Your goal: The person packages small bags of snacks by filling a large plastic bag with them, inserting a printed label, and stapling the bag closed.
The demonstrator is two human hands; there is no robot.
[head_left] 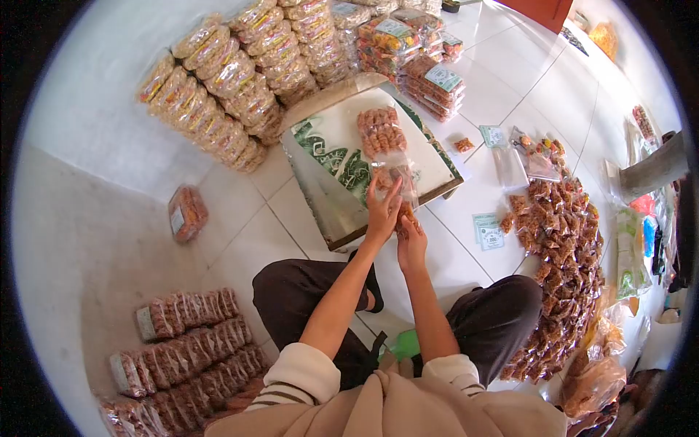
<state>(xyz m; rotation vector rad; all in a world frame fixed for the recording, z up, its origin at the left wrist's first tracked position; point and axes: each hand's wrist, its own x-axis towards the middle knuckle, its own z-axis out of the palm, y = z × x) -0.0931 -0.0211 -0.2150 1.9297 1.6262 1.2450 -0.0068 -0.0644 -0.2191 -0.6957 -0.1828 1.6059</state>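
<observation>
On the low table point(437, 149) in front of me lies a long clear plastic bag point(382, 135), filled at its far part with small reddish-brown snack packets in rows. My left hand point(384, 211) lies over the near part of the bag, fingers closed on its plastic. Close beside it, my right hand point(411, 240) is closed around a small brown snack packet point(406, 213) at the bag's near end. The fingers partly hide the bag's mouth, and I cannot tell whether this packet is inside it.
To my right lies a large heap of small snack packets point(561, 255), with printed labels point(488, 231) and empty clear bags point(510, 167) near it. Stacked round snack packs point(255, 65) line the back wall. Filled packs point(182, 353) lie in rows at the lower left.
</observation>
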